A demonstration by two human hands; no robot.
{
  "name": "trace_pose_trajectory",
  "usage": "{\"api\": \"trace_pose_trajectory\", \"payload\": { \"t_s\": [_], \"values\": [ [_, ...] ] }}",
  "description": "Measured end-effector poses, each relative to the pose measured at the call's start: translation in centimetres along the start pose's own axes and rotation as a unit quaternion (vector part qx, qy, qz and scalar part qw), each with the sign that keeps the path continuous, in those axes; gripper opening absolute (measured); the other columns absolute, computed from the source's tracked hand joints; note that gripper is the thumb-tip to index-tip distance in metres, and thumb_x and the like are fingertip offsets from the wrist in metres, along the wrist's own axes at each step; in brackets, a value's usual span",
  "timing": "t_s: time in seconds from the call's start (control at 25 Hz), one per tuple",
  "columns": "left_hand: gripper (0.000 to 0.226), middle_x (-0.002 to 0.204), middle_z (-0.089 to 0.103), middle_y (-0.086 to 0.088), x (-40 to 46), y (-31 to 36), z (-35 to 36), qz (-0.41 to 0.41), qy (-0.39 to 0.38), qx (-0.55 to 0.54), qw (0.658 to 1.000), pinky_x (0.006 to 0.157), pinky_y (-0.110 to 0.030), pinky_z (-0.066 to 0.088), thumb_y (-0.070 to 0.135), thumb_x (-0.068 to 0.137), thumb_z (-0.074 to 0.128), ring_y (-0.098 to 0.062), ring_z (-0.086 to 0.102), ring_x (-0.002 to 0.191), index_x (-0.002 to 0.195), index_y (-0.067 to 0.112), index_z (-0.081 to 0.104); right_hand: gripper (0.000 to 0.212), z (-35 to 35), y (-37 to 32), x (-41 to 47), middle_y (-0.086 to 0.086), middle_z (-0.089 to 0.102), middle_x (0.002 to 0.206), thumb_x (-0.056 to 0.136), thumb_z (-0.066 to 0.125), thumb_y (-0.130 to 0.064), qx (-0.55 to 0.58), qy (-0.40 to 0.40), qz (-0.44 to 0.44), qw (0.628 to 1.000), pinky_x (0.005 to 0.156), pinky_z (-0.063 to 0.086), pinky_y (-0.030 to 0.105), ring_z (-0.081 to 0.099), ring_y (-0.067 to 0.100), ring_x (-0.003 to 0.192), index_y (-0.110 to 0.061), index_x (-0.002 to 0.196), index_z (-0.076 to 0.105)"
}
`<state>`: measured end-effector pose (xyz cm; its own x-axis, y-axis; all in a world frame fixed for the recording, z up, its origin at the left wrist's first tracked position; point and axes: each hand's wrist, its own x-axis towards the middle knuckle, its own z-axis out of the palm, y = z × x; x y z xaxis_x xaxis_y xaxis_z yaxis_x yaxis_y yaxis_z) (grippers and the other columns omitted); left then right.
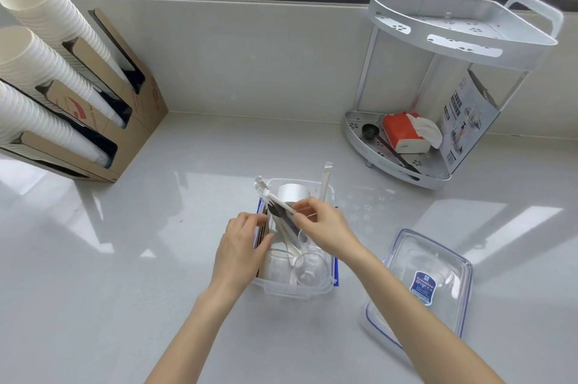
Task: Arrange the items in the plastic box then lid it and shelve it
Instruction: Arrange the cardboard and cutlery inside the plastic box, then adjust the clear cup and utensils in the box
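A clear plastic box (300, 291) with blue clips stands on the grey counter in front of me. Inside are a white cup (292, 193), a clear plastic cup (309, 269), wrapped straws (325, 178) and brown flat packets along the left wall. My right hand (322, 225) pinches a bundle of wrapped cutlery (276, 204) that leans over the box. My left hand (242, 244) rests on the box's left side, its fingers on the brown packets. The clear lid (428, 283) with a blue label lies on the counter to the right of the box.
A white two-tier corner shelf (438, 46) stands at the back right; its lower tier holds a red tissue pack (403, 132), a dark scoop and a printed box. A cardboard dispenser (125, 121) with stacks of paper cups sits at the left. A window runs along the back.
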<state>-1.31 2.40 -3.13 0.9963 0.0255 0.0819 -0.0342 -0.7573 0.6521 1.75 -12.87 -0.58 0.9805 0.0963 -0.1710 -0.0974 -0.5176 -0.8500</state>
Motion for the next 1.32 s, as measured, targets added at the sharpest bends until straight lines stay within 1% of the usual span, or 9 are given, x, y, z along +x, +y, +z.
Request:
{"api": "trace_pose_trajectory", "payload": {
  "t_s": [0.16, 0.32, 0.56, 0.72, 0.88, 1.0, 1.08, 1.16, 1.32],
  "values": [
    [0.023, 0.105, 0.065, 0.002, 0.3, 1.3, 0.7, 0.075, -0.07, 0.067, 0.992, 0.083, -0.028, 0.032, 0.029, 0.088, 0.052, -0.02, 0.052, 0.103, 0.105, 0.02, 0.064, 0.026, -2.2, 1.1, -1.4, 0.004, 0.067, 0.104, 0.09, 0.049, -0.02, -0.115, 0.023, -0.045, 0.992, 0.076, 0.041, 0.02, 0.053, 0.011, 0.081, -0.012, 0.112, 0.06],
    [0.027, 0.106, 0.066, 0.007, -0.4, 2.1, 1.8, 0.1, -0.125, 0.105, 0.982, 0.079, -0.023, 0.023, 0.036, 0.088, 0.049, -0.014, 0.054, 0.1, 0.107, 0.024, 0.063, 0.027, -2.5, 2.7, -2.6, 0.0, 0.065, 0.109, 0.088, 0.052, -0.026, -0.183, -0.024, -0.037, 0.982, 0.076, 0.042, 0.024, 0.048, 0.011, 0.08, -0.016, 0.112, 0.058],
    [0.026, 0.106, 0.069, 0.006, -1.1, 2.6, 2.4, 0.073, -0.14, 0.077, 0.985, 0.091, -0.028, 0.038, 0.032, 0.087, 0.052, -0.015, 0.062, 0.089, 0.108, 0.018, 0.061, 0.025, -1.7, 3.6, -3.0, 0.002, 0.059, 0.118, 0.088, 0.05, -0.012, -0.216, -0.053, -0.026, 0.975, 0.085, 0.045, 0.027, 0.049, 0.012, 0.086, -0.015, 0.11, 0.061],
    [0.026, 0.112, 0.065, 0.006, -1.6, 2.7, 2.9, 0.034, -0.152, 0.069, 0.985, 0.081, -0.029, 0.045, 0.027, 0.089, 0.048, -0.016, 0.06, 0.093, 0.113, 0.02, 0.055, 0.023, -1.2, 3.8, -2.9, 0.002, 0.059, 0.114, 0.09, 0.048, -0.013, -0.231, -0.028, -0.027, 0.972, 0.085, 0.046, 0.03, 0.058, 0.023, 0.1, -0.016, 0.105, 0.065],
    [0.026, 0.115, 0.062, -0.001, -1.6, 2.8, 3.4, 0.02, -0.145, 0.076, 0.986, 0.084, -0.032, 0.045, 0.02, 0.09, 0.043, -0.022, 0.059, 0.101, 0.112, 0.016, 0.056, 0.023, -1.1, 3.6, -3.1, 0.003, 0.061, 0.109, 0.092, 0.046, -0.016, -0.214, 0.019, -0.06, 0.975, 0.077, 0.046, 0.031, 0.059, 0.022, 0.094, -0.015, 0.104, 0.065],
    [0.025, 0.109, 0.065, -0.002, -1.2, 3.2, 2.9, 0.026, -0.12, 0.047, 0.991, 0.084, -0.033, 0.048, 0.018, 0.088, 0.045, -0.022, 0.061, 0.092, 0.108, 0.017, 0.06, 0.018, -2.0, 3.2, -3.4, 0.0, 0.06, 0.096, 0.09, 0.05, -0.013, -0.161, 0.07, -0.103, 0.979, 0.078, 0.049, 0.025, 0.058, 0.015, 0.081, -0.012, 0.099, 0.066],
    [0.024, 0.105, 0.065, -0.001, -0.9, 3.4, 2.2, 0.024, -0.112, 0.019, 0.993, 0.077, -0.023, 0.045, 0.016, 0.087, 0.047, -0.019, 0.061, 0.078, 0.106, 0.016, 0.062, 0.015, -2.9, 2.8, -3.7, -0.003, 0.055, 0.09, 0.088, 0.052, -0.008, -0.12, 0.095, -0.126, 0.98, 0.071, 0.046, 0.011, 0.059, 0.013, 0.077, -0.009, 0.095, 0.066],
    [0.021, 0.098, 0.064, 0.0, -0.6, 3.6, 1.6, 0.008, -0.113, -0.029, 0.993, 0.061, -0.01, 0.04, 0.013, 0.086, 0.049, -0.011, 0.058, 0.061, 0.101, 0.016, 0.063, 0.013, -3.7, 2.3, -4.1, -0.004, 0.053, 0.088, 0.088, 0.053, -0.003, -0.08, 0.117, -0.144, 0.979, 0.068, 0.047, 0.005, 0.063, 0.013, 0.075, -0.006, 0.091, 0.065],
    [0.008, 0.076, 0.061, 0.005, -0.2, 4.0, 0.4, -0.059, -0.12, -0.122, 0.984, 0.036, -0.009, 0.038, 0.016, 0.085, 0.052, 0.001, 0.057, 0.038, 0.087, 0.02, 0.059, 0.013, -4.6, 1.4, -5.2, -0.015, 0.051, 0.083, 0.086, 0.055, 0.001, -0.021, 0.122, -0.19, 0.974, 0.067, 0.049, 0.005, 0.064, 0.008, 0.08, -0.01, 0.086, 0.064]
  ]
}}
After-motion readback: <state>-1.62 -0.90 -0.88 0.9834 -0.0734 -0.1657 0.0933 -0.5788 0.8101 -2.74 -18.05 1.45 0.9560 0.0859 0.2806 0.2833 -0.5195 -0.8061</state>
